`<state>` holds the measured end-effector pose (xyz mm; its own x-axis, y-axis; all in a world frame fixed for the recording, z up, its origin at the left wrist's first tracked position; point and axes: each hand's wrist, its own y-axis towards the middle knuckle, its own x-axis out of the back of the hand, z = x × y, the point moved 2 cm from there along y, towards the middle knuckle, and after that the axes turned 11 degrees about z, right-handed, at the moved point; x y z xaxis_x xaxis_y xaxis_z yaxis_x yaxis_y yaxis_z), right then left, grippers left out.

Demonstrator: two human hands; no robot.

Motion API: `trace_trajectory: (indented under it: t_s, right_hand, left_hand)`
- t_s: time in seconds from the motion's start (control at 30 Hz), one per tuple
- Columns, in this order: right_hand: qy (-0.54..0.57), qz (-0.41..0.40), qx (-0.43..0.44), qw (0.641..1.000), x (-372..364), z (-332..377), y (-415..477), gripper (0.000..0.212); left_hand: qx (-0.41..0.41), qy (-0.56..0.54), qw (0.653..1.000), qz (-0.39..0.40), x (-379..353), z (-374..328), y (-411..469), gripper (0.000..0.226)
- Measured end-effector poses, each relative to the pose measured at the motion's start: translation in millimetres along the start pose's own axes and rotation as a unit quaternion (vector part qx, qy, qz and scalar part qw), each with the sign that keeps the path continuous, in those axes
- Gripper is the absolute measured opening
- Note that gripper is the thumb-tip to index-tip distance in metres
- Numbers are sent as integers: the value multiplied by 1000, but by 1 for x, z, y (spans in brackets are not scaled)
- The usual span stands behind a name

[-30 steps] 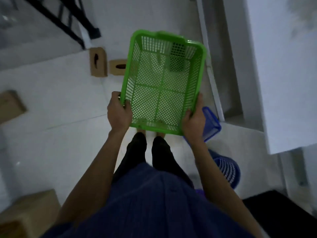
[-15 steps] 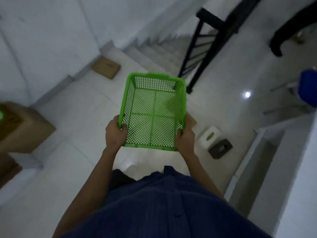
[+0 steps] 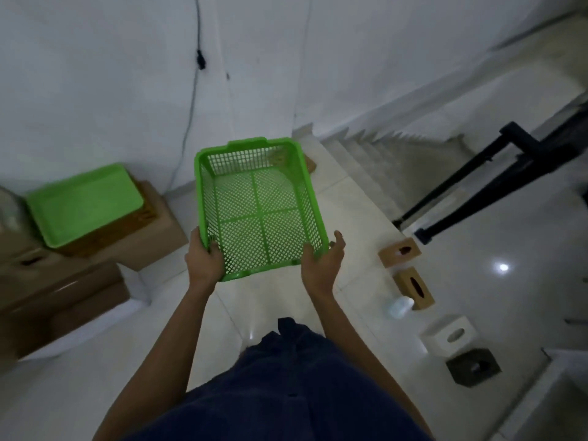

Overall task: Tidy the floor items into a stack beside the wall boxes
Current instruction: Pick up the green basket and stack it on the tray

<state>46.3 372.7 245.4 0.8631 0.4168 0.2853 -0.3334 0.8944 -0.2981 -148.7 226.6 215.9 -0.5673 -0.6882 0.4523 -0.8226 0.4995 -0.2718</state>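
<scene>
I hold an empty green mesh basket (image 3: 257,205) in front of me above the white floor, its open side up. My left hand (image 3: 203,259) grips its near left corner, fingers curled over the rim. My right hand (image 3: 324,259) holds the near right corner, thumb outside the wall. To the left, a green tray (image 3: 84,203) lies on top of brown cardboard boxes (image 3: 63,281) stacked against the wall.
Several small tissue boxes lie on the floor at right: two brown (image 3: 399,251) (image 3: 413,288), one white (image 3: 450,335), one dark (image 3: 472,366). A staircase (image 3: 375,160) with a black railing (image 3: 477,183) descends ahead right. A cable (image 3: 191,100) hangs down the wall.
My view has swung left from the stair area to the wall with the cardboard boxes and green tray. Both hands keep hold of the basket throughout.
</scene>
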Motion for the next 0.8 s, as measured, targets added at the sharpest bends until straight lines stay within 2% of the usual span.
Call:
trace_trajectory:
  t_s: [0.1, 0.17, 0.33, 0.43, 0.5, 0.6, 0.67, 0.73, 0.8]
  right_hand:
    - [107, 41, -103, 988, -71, 17, -4, 91]
    - [147, 81, -149, 975, -118, 29, -7, 92]
    - [51, 114, -91, 988, -215, 51, 4, 82]
    - [43, 144, -110, 982, -273, 65, 20, 77]
    - [31, 162, -113, 980, -312, 77, 26, 76]
    - [6, 179, -104, 978, -370, 94, 33, 74]
    - [-19, 188, -105, 976, -401, 98, 36, 72]
    - [-37, 199, -112, 973, -431, 102, 40, 68]
    - [-58, 198, -110, 972, -459, 107, 41, 62]
  left_hand:
    - [12, -29, 997, -65, 25, 9, 17, 47]
    - [0, -45, 995, -83, 34, 10, 24, 51]
    - [8, -76, 992, -102, 78, 23, 62, 57]
    - [8, -93, 992, -90, 125, 37, 99, 58]
    - [-14, -92, 992, -89, 162, 49, 120, 65]
    - [-12, 47, 993, -107, 223, 76, 158, 95]
    - [-49, 157, 983, -77, 264, 93, 181, 93]
    - [-97, 271, 958, 19, 302, 109, 205, 76]
    - [-123, 389, 902, 141, 338, 130, 228, 81]
